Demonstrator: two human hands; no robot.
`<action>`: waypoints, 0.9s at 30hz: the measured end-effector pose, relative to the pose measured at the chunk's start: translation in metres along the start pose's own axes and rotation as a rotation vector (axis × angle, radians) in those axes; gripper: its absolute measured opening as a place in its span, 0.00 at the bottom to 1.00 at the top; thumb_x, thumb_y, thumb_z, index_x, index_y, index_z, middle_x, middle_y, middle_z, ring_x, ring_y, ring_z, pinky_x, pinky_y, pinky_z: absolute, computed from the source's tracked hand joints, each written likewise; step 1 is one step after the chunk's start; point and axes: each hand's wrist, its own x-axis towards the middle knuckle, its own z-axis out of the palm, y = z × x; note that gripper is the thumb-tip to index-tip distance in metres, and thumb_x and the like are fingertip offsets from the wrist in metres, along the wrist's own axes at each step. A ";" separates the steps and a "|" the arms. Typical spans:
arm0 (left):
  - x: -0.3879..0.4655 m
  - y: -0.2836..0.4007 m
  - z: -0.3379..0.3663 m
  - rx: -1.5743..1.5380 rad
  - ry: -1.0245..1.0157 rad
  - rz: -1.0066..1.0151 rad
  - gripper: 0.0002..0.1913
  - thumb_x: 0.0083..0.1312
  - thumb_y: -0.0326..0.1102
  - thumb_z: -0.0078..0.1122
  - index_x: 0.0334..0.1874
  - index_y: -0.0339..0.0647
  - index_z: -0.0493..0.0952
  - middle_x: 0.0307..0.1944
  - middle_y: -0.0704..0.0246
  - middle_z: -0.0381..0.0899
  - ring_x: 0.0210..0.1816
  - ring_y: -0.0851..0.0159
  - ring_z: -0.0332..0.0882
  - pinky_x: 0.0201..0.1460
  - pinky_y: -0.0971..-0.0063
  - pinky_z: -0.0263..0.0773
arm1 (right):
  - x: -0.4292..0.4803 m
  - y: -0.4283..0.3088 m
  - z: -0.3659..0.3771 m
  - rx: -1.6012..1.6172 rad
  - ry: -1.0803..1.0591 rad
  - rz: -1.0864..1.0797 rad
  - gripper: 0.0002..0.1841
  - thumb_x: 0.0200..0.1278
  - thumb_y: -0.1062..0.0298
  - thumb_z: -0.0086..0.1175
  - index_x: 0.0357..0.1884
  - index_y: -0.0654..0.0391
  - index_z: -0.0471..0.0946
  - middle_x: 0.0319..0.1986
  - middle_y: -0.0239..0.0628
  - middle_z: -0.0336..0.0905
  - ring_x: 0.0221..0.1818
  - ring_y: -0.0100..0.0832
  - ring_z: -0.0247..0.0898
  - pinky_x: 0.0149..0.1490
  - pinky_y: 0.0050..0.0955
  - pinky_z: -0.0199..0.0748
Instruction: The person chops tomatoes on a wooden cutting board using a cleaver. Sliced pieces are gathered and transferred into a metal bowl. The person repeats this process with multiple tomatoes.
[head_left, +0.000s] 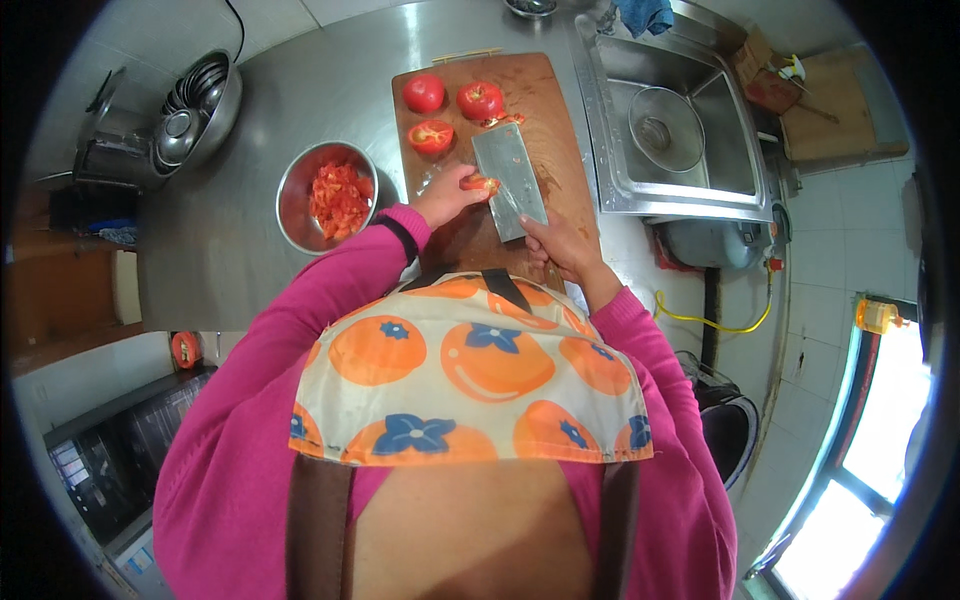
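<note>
My right hand grips a cleaver near its heel; the broad steel blade lies tilted nearly flat over the wooden cutting board. In my left hand is a piece of tomato, pinched between thumb and fingers against the blade's left side. Toward the far end of the board sit a whole-looking tomato, another tomato and a cut tomato half with its flesh facing up. Small tomato scraps lie by the cleaver's far end. The cleaver's handle is hidden by my right hand.
A steel bowl of chopped tomato stands left of the board. Farther left is a large basin of stacked metal bowls. To the right, a sink holds a round strainer. A small dish sits at the back.
</note>
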 end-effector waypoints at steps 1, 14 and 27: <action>0.001 -0.002 0.001 0.006 0.024 0.019 0.24 0.66 0.37 0.71 0.61 0.31 0.78 0.56 0.57 0.82 0.58 0.62 0.80 0.61 0.67 0.74 | 0.001 -0.002 0.001 -0.020 0.037 -0.010 0.13 0.78 0.57 0.56 0.42 0.56 0.72 0.21 0.29 0.67 0.20 0.25 0.63 0.25 0.29 0.63; -0.016 0.016 0.025 -0.204 0.029 0.019 0.17 0.65 0.29 0.69 0.54 0.31 0.80 0.43 0.62 0.85 0.41 0.68 0.82 0.43 0.71 0.77 | -0.078 -0.004 0.022 -1.289 0.518 -0.556 0.18 0.69 0.66 0.55 0.59 0.53 0.80 0.41 0.50 0.84 0.43 0.53 0.83 0.48 0.49 0.81; -0.008 0.011 0.029 0.078 0.130 0.068 0.08 0.68 0.34 0.65 0.35 0.36 0.83 0.30 0.64 0.85 0.31 0.64 0.83 0.36 0.64 0.75 | -0.053 -0.002 0.029 -1.553 0.460 -0.567 0.21 0.66 0.75 0.51 0.62 0.58 0.72 0.40 0.51 0.83 0.41 0.52 0.85 0.43 0.48 0.82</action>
